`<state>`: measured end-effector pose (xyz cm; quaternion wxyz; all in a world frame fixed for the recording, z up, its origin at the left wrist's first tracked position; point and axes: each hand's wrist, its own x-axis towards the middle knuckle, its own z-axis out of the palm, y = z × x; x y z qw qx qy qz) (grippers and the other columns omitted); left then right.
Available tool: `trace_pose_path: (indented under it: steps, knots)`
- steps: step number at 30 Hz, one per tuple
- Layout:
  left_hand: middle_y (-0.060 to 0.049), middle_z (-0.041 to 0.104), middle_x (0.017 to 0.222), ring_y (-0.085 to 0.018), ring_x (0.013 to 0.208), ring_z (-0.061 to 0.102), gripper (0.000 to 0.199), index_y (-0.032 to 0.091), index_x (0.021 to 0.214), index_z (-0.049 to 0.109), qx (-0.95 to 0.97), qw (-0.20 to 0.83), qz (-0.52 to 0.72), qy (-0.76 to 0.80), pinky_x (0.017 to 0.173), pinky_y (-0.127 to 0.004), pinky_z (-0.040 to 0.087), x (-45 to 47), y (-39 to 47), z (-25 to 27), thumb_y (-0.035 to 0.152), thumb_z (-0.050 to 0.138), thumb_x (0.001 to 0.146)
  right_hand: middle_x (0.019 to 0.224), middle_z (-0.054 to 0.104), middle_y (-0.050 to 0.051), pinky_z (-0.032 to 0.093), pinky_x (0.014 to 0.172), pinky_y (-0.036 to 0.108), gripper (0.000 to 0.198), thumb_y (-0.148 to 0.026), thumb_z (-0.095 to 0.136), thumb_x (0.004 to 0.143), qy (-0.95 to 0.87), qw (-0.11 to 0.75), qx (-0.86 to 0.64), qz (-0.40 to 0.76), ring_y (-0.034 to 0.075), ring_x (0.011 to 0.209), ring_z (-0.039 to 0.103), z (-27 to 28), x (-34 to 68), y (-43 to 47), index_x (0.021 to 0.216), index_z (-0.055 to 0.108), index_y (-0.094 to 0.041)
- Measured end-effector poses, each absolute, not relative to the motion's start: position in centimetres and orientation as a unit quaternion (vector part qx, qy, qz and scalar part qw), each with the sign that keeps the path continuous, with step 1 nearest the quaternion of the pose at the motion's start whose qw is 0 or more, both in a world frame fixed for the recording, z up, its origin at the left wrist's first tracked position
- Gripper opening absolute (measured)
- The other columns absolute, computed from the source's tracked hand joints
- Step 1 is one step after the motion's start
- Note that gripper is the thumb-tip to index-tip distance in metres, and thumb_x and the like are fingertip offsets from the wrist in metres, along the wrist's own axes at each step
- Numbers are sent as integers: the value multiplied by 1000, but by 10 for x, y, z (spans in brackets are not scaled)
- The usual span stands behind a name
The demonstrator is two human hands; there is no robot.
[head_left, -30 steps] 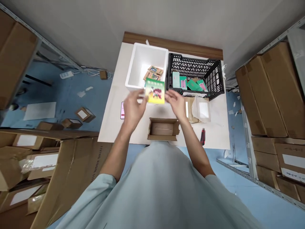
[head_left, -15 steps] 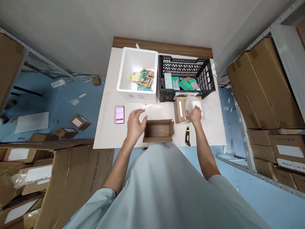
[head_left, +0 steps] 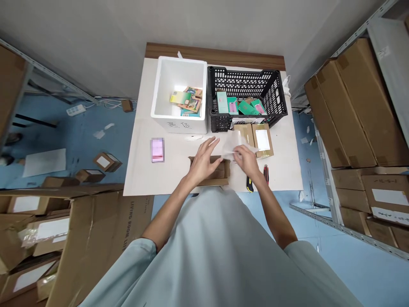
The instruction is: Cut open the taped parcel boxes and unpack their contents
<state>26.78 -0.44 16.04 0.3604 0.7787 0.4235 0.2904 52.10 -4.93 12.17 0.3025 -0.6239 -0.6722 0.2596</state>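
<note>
My right hand (head_left: 246,162) pinches a thin, translucent white plastic bag or sheet (head_left: 234,143), which hangs left of its fingers. My left hand (head_left: 204,162) has its fingers spread and is empty, over the left part of an open cardboard box (head_left: 212,182) at the table's front edge. The bag is just beyond the left fingertips; whether they touch cannot be told. Behind the right hand lie two small cardboard boxes, one with a white label (head_left: 263,140). A yellow-and-black utility knife (head_left: 249,184) is partly hidden by the right wrist, and a red-and-black tool (head_left: 266,172) lies beside it.
A white foam box (head_left: 179,123) with several small packages and a black plastic crate (head_left: 220,123) with green packages stand at the back of the table (head_left: 137,170). A phone (head_left: 157,150) lies at left. Shelves of cartons (head_left: 345,106) rise on the right.
My right hand has lifted the translucent plastic off the cardboard boxes and brought it left. My left hand has moved right, over the open box. The red-and-black tool has come into sight.
</note>
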Motion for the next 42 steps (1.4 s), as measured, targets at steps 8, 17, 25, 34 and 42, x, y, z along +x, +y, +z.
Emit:
trace_pose_path:
  steps: [8,17,25,34,42]
  knots:
    - [-8,86,110,-28,106,81,38,19,107,82,600,566,353,441,98,-38,66,254,-17,174,54,83,94,142,77,11,64,109,43,33,-46,80,104,-590,450,-580,337,28,134,73,177,490,-82,133,77,-30]
    - [-7,80,114,-26,114,77,19,24,102,70,572,466,446,507,102,-41,64,227,-26,159,40,77,97,146,77,12,69,99,44,120,-71,92,86,-421,371,-499,660,24,104,81,130,471,-98,183,31,-35]
    - [-9,77,118,-26,111,73,22,24,105,79,751,329,251,514,96,-40,61,212,-54,118,18,58,103,128,78,6,67,105,40,54,-51,90,87,-456,416,-541,571,23,112,79,126,415,-91,135,78,-30]
    - [-13,74,118,-29,107,71,28,21,108,81,786,317,139,513,93,-41,60,202,-47,90,12,55,103,116,79,7,63,88,34,26,-32,67,102,-581,288,-631,425,20,91,73,125,409,-95,118,86,-25]
    - [-13,70,127,-29,99,75,29,22,112,81,740,306,148,580,86,-42,61,210,-38,77,11,58,99,136,78,6,61,95,39,101,-21,79,90,-641,157,-586,470,28,106,74,139,421,-124,181,41,-40]
